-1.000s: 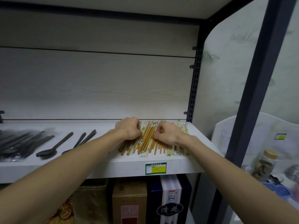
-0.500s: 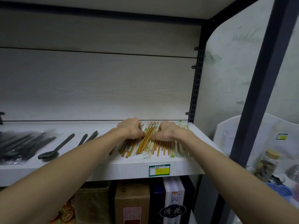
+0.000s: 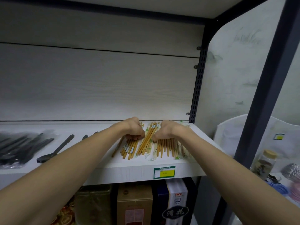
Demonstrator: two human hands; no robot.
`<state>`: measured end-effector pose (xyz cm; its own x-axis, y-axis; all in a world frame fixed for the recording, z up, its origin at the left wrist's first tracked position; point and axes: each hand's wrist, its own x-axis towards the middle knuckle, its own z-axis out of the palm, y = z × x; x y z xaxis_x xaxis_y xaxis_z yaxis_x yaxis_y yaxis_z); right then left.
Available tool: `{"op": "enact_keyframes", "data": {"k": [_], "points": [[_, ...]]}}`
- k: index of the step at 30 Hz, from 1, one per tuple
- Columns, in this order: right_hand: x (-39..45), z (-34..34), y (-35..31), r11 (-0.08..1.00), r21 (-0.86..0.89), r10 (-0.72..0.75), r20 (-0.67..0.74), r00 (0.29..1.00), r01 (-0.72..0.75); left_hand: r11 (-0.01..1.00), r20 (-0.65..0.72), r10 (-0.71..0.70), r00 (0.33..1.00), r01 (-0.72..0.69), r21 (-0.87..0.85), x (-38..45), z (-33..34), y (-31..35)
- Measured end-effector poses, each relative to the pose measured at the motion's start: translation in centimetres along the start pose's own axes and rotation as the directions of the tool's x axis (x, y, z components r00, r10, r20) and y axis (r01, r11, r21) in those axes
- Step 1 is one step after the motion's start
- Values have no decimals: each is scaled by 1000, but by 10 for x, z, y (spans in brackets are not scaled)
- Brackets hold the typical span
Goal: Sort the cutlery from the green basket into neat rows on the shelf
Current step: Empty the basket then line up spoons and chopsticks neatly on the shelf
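Several wooden chopsticks (image 3: 146, 142), some in clear printed wrappers, lie side by side on the right part of the white shelf (image 3: 103, 169). My left hand (image 3: 133, 129) rests on the left group with fingers curled down onto the sticks. My right hand (image 3: 164, 129) presses on the right group the same way. A slanted bundle of bare chopsticks shows in the gap between the two hands. Black plastic spoons (image 3: 55, 149) lie left of my left arm. The green basket is not in view.
A heap of black cutlery in clear wrap (image 3: 14, 148) fills the shelf's far left. A green and yellow price tag (image 3: 164, 172) sits on the shelf edge. Boxes (image 3: 134, 205) stand below. A dark metal post (image 3: 266, 88) and jars (image 3: 266, 161) are to the right.
Both hands have stayed on the chopsticks and slid slightly apart, so more of the slanted middle bundle shows between them. The view has shifted a little.
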<state>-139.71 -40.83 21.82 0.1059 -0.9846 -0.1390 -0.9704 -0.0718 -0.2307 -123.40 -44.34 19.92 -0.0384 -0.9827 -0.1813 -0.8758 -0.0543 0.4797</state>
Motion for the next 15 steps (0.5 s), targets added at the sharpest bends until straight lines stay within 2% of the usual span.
{"op": "enact_keyframes", "data": {"k": [4, 8, 15], "points": [[1, -6, -5, 999, -48, 22, 21, 1000, -21, 1000, -44, 20, 999, -19, 19, 2, 4, 3], [2, -8, -9, 998, -62, 32, 69, 997, -27, 1000, 1, 20, 1000, -20, 7, 2, 1, 3], [8, 2, -11, 997, 53, 49, 13, 999, -50, 1000, -34, 24, 999, -24, 4, 2, 0, 5]]}}
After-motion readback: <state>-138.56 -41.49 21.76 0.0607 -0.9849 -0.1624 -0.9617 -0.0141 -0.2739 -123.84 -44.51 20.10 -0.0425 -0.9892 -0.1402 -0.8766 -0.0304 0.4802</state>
